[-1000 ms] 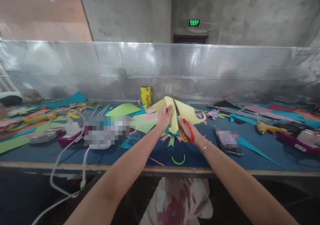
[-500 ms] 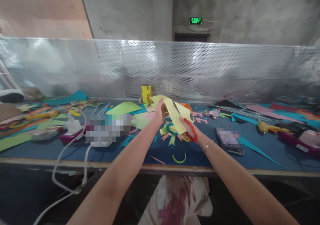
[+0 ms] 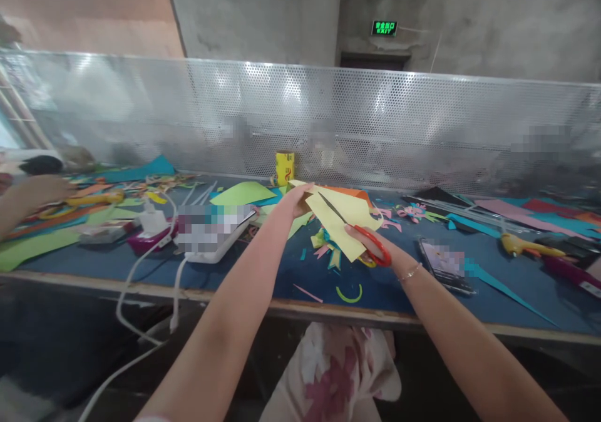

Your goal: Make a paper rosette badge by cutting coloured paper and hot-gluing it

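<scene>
My left hand pinches the upper left corner of a pale yellow sheet of paper and holds it above the blue table. My right hand is closed round the red handles of a pair of scissors. Their blades lie across the yellow sheet and point up and to the left. Below the sheet, paper cut-outs in yellow, pink and teal lie on the table.
A phone lies right of my right hand. A white box with cables sits to the left. A yellow roll stands by the perforated metal screen. A glue gun lies at the right. Another person's hand shows at far left.
The yellow sheet has tilted down and to the right, and the scissors have moved right with it. The view has shifted left, and another person's hand has come into sight.
</scene>
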Motion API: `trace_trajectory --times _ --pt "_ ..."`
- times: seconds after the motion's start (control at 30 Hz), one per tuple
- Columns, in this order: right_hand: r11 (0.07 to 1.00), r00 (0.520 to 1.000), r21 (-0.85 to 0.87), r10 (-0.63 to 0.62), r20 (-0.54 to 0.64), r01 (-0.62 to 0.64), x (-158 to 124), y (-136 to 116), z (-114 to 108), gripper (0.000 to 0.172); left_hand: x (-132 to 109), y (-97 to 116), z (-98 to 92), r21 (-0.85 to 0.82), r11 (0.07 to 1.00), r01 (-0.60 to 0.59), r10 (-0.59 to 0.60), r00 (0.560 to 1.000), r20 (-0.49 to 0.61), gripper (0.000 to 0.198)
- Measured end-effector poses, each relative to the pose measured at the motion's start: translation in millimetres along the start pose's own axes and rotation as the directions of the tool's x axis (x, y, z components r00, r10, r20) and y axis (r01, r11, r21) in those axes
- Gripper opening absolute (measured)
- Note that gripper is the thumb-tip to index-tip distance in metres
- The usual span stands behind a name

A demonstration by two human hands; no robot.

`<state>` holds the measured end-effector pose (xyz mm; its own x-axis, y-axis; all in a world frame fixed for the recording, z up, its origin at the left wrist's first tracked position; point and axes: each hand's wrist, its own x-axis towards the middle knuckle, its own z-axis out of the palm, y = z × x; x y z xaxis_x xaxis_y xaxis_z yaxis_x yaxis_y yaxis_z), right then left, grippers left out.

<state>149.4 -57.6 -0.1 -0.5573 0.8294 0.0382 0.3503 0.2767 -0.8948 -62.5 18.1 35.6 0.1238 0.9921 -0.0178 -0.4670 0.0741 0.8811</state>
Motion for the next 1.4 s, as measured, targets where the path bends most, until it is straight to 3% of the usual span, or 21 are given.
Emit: trace_trajectory --times 0.13,0.5,0.7,0.93,1.13,1.4 --pt "0.998 0.999 -0.044 0.038 0.006 -0.038 -0.2 -4.6 0.6 0.05 -6.1 2.2 9.3 0.042 0.995 -0.092 0.09 0.995 0.044 0.014" --pt "0.984 0.995 -0.173 0.025 -0.094 -0.041 -1.9 -9.0 3.2 0.047 -17.0 4.9 15.8 -0.106 0.961 -0.257 0.263 0.964 0.046 0.012" --pt "0.994 0.999 -0.112 0.01 -0.041 -0.014 2.9 -1.8 0.7 0.049 -12.3 -0.8 17.1 -0.088 0.961 -0.263 0.272 0.957 0.105 0.013" --pt "0.997 0.995 -0.013 0.076 -0.072 -0.077 -1.1 -7.2 2.8 0.047 -15.0 -6.5 27.6 -0.077 0.953 -0.293 0.296 0.954 0.033 0.012" --pt "0.987 0.996 -0.163 -0.017 -0.091 0.002 -6.8 -12.3 0.9 0.047 -18.9 -9.3 38.2 -0.095 0.964 -0.247 0.24 0.967 -0.08 0.007" --pt "0.965 0.984 -0.258 -0.006 -0.179 -0.041 1.5 -9.8 -1.4 0.045 -16.7 -10.0 39.6 -0.149 0.969 -0.198 0.18 0.976 -0.124 0.007"
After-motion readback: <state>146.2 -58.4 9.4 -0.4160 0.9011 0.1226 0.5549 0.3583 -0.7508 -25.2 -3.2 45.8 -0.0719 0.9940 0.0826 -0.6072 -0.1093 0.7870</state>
